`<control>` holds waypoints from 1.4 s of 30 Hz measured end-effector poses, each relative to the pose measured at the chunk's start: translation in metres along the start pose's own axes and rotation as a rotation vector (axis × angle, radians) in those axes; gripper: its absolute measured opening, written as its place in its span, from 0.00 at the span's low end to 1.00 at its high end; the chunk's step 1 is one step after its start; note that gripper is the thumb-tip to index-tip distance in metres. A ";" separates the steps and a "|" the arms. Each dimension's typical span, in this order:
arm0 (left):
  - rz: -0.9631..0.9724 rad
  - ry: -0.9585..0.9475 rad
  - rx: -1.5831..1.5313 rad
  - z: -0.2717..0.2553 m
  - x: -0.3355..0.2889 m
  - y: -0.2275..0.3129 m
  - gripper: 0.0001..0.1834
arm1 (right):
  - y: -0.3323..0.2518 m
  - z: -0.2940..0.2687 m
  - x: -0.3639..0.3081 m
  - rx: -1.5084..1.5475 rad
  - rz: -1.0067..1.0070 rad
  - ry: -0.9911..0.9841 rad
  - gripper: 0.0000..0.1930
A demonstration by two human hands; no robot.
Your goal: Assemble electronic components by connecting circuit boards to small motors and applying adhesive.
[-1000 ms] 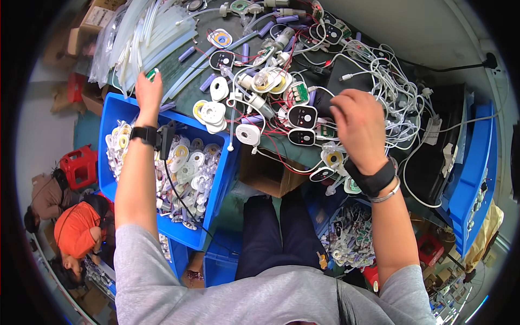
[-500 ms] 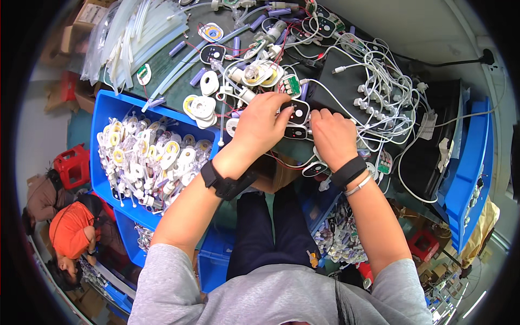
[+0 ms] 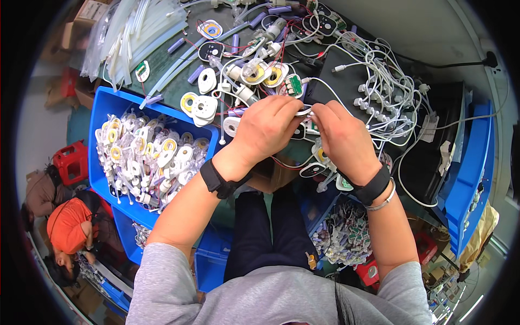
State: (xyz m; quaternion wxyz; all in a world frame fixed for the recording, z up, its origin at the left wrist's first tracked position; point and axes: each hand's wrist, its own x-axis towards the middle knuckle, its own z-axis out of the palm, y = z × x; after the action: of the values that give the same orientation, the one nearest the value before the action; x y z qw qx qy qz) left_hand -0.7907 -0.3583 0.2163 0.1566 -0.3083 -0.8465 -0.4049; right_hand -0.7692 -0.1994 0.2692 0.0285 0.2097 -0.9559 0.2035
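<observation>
My left hand (image 3: pixel 266 130) pinches a small black-and-white oval panel (image 3: pixel 304 111), tilted almost edge-on so its face is hidden. At its other end, the closed fingers of my right hand (image 3: pixel 346 140) hold on to the same panel. Their fingertips nearly meet. Beneath the hands lies another dark-faced oval panel (image 3: pixel 299 131), partly covered. Just beyond the left fingers is a green circuit board (image 3: pixel 293 85) joined to a white cable. Next to my left hand sit stacked white oval covers (image 3: pixel 203 108) and a clear-ended motor piece (image 3: pixel 246 95).
A blue bin (image 3: pixel 97 157) full of white assemblies stands at the left. Clear tubes (image 3: pixel 143 38) lie at the back left. Tangled white cables (image 3: pixel 379 92) rest on a black box at the right. Another bin below holds circuit boards (image 3: pixel 346 233). A person in orange (image 3: pixel 69 222) bends at far left.
The panel has turned from face-up to nearly edge-on. My right hand has turned and closed in toward my left fingertips, its wrist shifting right and nearer.
</observation>
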 end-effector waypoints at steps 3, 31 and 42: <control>-0.009 -0.064 -0.029 -0.003 0.000 0.000 0.14 | 0.002 0.000 0.000 -0.021 -0.050 -0.021 0.02; -0.533 0.458 -0.816 -0.092 0.037 0.012 0.10 | 0.000 -0.016 -0.015 0.174 -0.070 0.138 0.14; -0.595 0.459 -0.788 -0.083 0.039 0.013 0.08 | -0.014 0.050 0.016 -0.078 -0.050 0.013 0.07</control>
State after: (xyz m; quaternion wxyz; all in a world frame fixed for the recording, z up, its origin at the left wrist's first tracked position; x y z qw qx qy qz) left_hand -0.8104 -0.4011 0.2959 0.0884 0.0056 -0.6255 -0.7752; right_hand -0.7762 -0.2371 0.2303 0.0478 0.2310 -0.9574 0.1668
